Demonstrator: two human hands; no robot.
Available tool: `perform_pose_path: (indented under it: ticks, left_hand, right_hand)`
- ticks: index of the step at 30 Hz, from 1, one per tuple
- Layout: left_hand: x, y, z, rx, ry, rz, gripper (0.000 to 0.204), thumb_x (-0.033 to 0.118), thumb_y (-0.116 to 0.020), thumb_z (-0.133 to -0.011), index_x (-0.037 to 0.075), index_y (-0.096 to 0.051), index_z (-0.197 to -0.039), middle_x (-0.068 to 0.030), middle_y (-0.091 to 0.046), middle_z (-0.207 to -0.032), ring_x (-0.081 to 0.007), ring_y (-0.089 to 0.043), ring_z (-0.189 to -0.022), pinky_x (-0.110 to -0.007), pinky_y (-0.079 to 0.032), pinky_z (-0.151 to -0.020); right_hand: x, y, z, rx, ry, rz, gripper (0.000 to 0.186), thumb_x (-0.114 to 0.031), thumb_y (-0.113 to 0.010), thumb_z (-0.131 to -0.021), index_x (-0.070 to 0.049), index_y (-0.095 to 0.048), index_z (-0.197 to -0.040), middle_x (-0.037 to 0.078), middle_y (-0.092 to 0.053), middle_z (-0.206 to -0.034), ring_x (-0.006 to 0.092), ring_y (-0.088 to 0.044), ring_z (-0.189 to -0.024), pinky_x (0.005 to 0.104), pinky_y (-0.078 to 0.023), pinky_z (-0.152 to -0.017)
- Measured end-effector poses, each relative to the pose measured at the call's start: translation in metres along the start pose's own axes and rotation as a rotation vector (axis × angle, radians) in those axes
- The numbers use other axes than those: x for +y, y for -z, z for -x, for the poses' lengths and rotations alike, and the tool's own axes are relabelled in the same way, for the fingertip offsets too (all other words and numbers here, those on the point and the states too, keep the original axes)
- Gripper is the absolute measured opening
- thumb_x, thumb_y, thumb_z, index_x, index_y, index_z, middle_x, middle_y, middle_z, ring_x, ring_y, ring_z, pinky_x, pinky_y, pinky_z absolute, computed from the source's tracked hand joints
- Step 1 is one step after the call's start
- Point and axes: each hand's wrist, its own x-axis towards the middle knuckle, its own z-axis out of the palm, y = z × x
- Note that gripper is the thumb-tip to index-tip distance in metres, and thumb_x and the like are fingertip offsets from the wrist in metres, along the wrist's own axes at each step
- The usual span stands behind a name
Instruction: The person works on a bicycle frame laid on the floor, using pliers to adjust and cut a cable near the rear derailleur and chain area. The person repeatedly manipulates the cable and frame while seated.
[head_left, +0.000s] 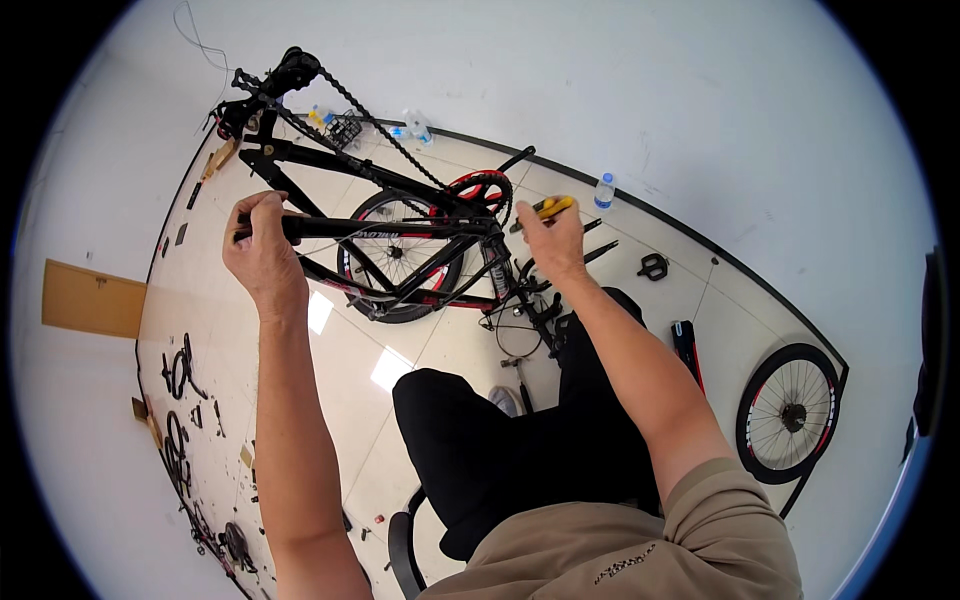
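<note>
A black bicycle frame (370, 231) with red details stands tilted in front of me. My left hand (266, 255) is closed around the end of its black tube on the left. A chain (361, 112) runs from the rear derailleur (293, 70) to the red-and-black crankset (478, 190). To the right of the frame, my right hand (556, 245) is closed on a yellow-and-black-handled tool (553, 207), held apart from the crankset. The tool's exact kind is hard to make out. Part of a spoked wheel (372, 222) shows behind the frame tubes.
On the floor at right lie a loose wheel (745, 420), a pedal (652, 267) and a black-and-red part (687, 352). A water bottle (604, 191) stands by the wall. A hammer (521, 385) lies near my shoe (503, 400). Small bike parts (180, 370) are scattered at left.
</note>
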Motion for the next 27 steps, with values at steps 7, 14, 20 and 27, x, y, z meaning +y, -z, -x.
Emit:
perform_pose_path:
  ticks: [7,14,20,27]
  left_hand:
    - [0.002,0.001,0.002,0.007,0.044,-0.023,0.024,0.019,-0.064,-0.088,-0.004,-0.063,-0.094,-0.0063,-0.061,-0.069,-0.0125,-0.057,-0.070,-0.025,-0.041,-0.067]
    - [0.003,0.000,0.000,0.000,0.002,-0.003,0.024,0.020,-0.064,-0.089,-0.004,-0.064,-0.091,-0.0056,-0.060,-0.072,-0.0116,-0.054,-0.065,-0.025,-0.041,-0.062]
    - [-0.001,0.000,0.002,-0.012,-0.007,0.030,0.024,0.020,-0.065,-0.088,-0.003,-0.063,-0.093,-0.0068,-0.061,-0.072,-0.0115,-0.054,-0.063,-0.025,-0.040,-0.059]
    - [-0.001,0.002,0.000,0.007,0.010,0.076,0.018,0.014,-0.067,-0.088,-0.003,-0.067,-0.089,-0.0044,-0.059,-0.074,-0.0098,-0.050,-0.064,-0.024,-0.039,-0.058]
  right_hand:
    - [0.028,-0.005,-0.008,-0.043,0.015,0.047,0.041,-0.022,-0.075,-0.089,0.001,-0.044,-0.104,0.007,-0.061,-0.081,0.0103,-0.059,-0.062,0.0246,-0.050,-0.057]
    - [0.018,-0.002,-0.002,0.025,0.023,-0.190,0.041,-0.019,-0.075,-0.088,0.001,-0.044,-0.107,0.008,-0.063,-0.083,0.0113,-0.061,-0.061,0.0247,-0.055,-0.059]
    - [0.036,0.031,-0.012,0.111,0.007,-0.134,0.047,-0.031,-0.081,-0.080,0.001,-0.052,-0.099,0.006,-0.062,-0.082,0.0131,-0.058,-0.070,0.0292,-0.050,-0.065]
    - [0.113,0.170,-0.005,0.334,-0.208,0.196,0.029,-0.032,-0.073,-0.081,-0.005,-0.063,-0.076,0.005,-0.063,-0.070,0.0128,-0.059,-0.058,0.0290,-0.048,-0.052]
